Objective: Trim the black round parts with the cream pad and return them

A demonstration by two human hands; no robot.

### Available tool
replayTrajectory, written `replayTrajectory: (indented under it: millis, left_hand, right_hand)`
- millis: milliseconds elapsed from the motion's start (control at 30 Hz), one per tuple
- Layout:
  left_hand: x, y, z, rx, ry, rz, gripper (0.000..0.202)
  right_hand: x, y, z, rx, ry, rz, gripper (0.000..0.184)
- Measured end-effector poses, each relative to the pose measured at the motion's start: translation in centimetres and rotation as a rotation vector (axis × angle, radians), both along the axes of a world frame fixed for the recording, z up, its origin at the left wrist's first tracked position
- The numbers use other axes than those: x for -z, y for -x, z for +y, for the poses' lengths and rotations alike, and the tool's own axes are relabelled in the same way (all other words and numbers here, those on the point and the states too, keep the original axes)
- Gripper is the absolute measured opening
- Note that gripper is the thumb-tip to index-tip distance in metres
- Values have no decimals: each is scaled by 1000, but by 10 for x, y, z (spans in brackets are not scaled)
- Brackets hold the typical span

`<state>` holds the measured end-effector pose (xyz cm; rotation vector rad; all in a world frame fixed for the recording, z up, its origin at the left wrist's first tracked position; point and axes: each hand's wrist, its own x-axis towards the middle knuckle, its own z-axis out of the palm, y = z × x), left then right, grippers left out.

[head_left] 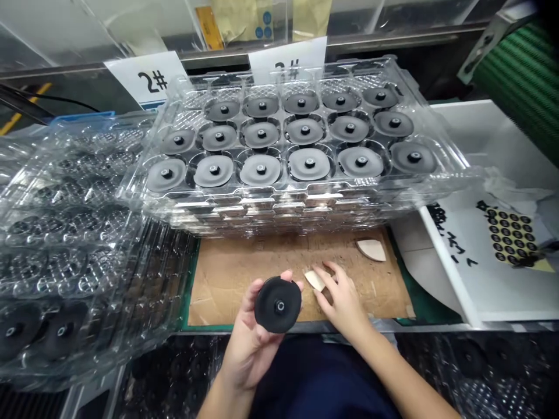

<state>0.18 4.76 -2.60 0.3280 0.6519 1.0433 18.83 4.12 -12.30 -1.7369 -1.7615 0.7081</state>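
My left hand (255, 343) is closed around the rim of a black round disc (278, 319), whose raised centre stud faces up at me. Just right of it, above the cardboard (262, 256), my right hand (343, 299) has its thumb and fingertips at the edges of a small cream-coloured pad (314, 280). A second cream pad (372, 250), with a curved edge, lies on the cardboard farther right. Behind both hands stands a stack of clear plastic trays (288, 201); the top one carries rows of similar black discs (261, 170), studs upward.
More clear trays (87, 233) are stacked at the left. On the right, a white bin (445, 267) contains a sheet of round black stickers (510, 235). A green ribbed hose (524, 87) hangs at the upper right. Two paper signs (148, 78) stand behind the trays.
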Motion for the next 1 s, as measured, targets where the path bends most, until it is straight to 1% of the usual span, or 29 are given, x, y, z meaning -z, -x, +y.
replayTrajectory:
  millis: [100,167,200,233,300,367,400,433,500,567,667,800,933,1000]
  left_hand:
    - [-4,-3,-3,2,20,7,42]
    - [-6,-6,-3,5,51,2,45]
    - [-7,-9,-3,13,72,-1,46]
    - [-7,-12,-3,26,95,-2,48]
    - [-8,-20,-3,75,139,8,52]
    - [-10,-28,-2,148,171,34,53]
    - [-12,-32,-2,185,179,46,54]
    - [-14,-36,-2,219,185,55,55]
    - [-18,-41,-3,279,203,68,58]
    - [-22,-45,-5,313,217,98,61]
    - [-26,-46,-7,294,214,173,61]
    - [-29,-47,-8,282,172,204,62]
    - [-28,-45,-8,313,138,207,63]
    - [-26,-44,-8,330,150,232,63]
  right_hand:
    - [-14,3,-4,40,-3,99,34]
    - [-29,3,-7,39,-15,181,33]
    - [-38,3,-8,27,-26,218,36]
    - [-47,2,-10,3,-39,260,43]
    - [-66,0,-14,-89,-51,342,65]
    - [-84,-2,-19,-199,-36,383,86]
    - [-91,-3,-21,-245,-27,382,92]
    - [-98,-3,-24,-275,-23,369,94]
    - [-107,-4,-28,-290,-28,339,88]
    - [-112,-5,-32,-273,-41,347,79]
    - [-112,-6,-36,-249,-57,376,71]
    - [-111,-7,-38,-261,-93,372,68]
    - [-116,-7,-39,-261,-118,336,68]
    - [-118,-7,-39,-265,-118,326,68]
